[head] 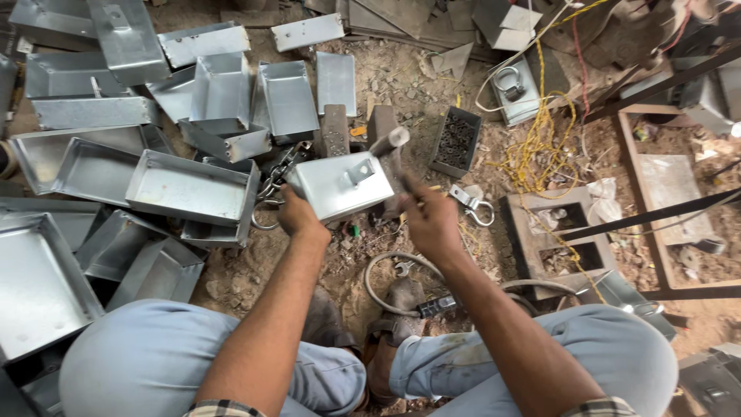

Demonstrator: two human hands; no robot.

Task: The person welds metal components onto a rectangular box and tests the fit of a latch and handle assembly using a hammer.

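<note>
The metal box (pixel 340 184) sits in my left hand (pixel 297 216), held up in front of me above the dirt floor (pixel 386 77), its flat galvanised face turned up toward me and a small bracket (pixel 360 171) standing off that face near its far edge. My left fingers are clenched around the box's near left corner, thumb side up, so the box tilts a little to the right. My right hand (pixel 431 220) is closed around the handle of a hammer (pixel 395 158), whose head is raised just above and beyond the bracket, close to it but whether it touches I cannot tell, since the head is blurred. Both forearms reach out from between my knees, which are covered in pale blue trousers (pixel 154 355). To my left lies a heap of open metal trays (pixel 185 185) of the same grey sheet, some stacked, some tipped on edge, spreading to the top left corner. Beyond the box stands a small dark tray of fasteners (pixel 455 141), and beside it a tangle of yellow cord (pixel 540 147) runs across the ground. A hasp piece (pixel 469 202) lies on the dirt just right of my right hand. Near my feet a grey hose (pixel 382 266) curls past a spanner (pixel 403 267), and to the right a concrete block (pixel 556 232) with two hollows rests on the ground.
</note>
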